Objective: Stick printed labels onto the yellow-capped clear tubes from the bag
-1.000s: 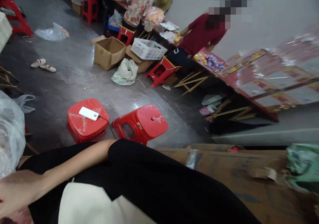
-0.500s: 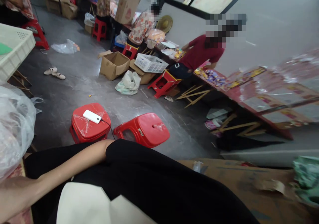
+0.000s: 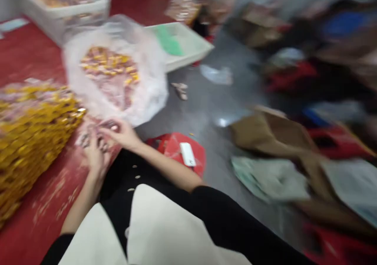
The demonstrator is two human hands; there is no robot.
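Observation:
Over the edge of a red table (image 3: pixel 55 202), my left hand (image 3: pixel 96 155) is closed around several small pinkish pieces with dark marks; blur hides their kind. Close beside it, my right hand (image 3: pixel 126 135) has thumb and fingers pinched on a small shiny dark-pink piece (image 3: pixel 113 127). To the left lies a big heap of small gold-topped pieces (image 3: pixel 38 127), packed close together. Just beyond my hands stands an open clear plastic bag (image 3: pixel 153 88) with loose gold and pink pieces (image 3: pixel 108 63) inside.
Behind the bag are a white crate (image 3: pixel 85 11) of pieces and a pale tray (image 3: pixel 188 57) with something green. A red stool (image 3: pixel 200 151) bearing a white power bank (image 3: pixel 187 154) stands at my right. Cardboard boxes (image 3: pixel 265 135) and bags lie blurred on the floor.
My view has swung left and down from the room to the table. Both hands now show, holding small pieces; earlier only one arm was visible, its hand out of frame.

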